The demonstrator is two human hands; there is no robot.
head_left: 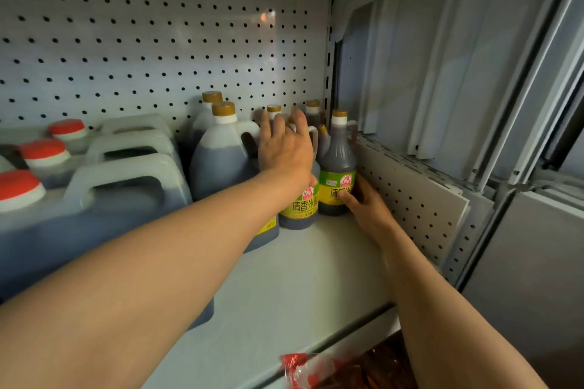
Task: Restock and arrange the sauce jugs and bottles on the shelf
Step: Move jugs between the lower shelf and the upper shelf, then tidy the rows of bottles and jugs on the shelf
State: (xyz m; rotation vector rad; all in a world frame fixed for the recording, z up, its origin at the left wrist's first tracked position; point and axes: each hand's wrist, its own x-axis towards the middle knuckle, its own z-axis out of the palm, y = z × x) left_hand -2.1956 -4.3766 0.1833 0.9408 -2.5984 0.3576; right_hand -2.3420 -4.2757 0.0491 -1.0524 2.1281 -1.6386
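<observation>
Gripping the dark gold-capped plastic bottle with a green-yellow label (337, 167) low down with our right hand (366, 204); our left hand (286, 148), fingers spread, rests on its twin (301, 205) just left.

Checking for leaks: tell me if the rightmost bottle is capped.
Capped: a gold cap sits on the bottle the right hand grips.

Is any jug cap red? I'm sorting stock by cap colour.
Yes, the jugs at the left carry red caps, while the bottles at the right have gold ones.

Jugs (94, 199) and bottles (337, 174) on shelf (303, 278)
</observation>
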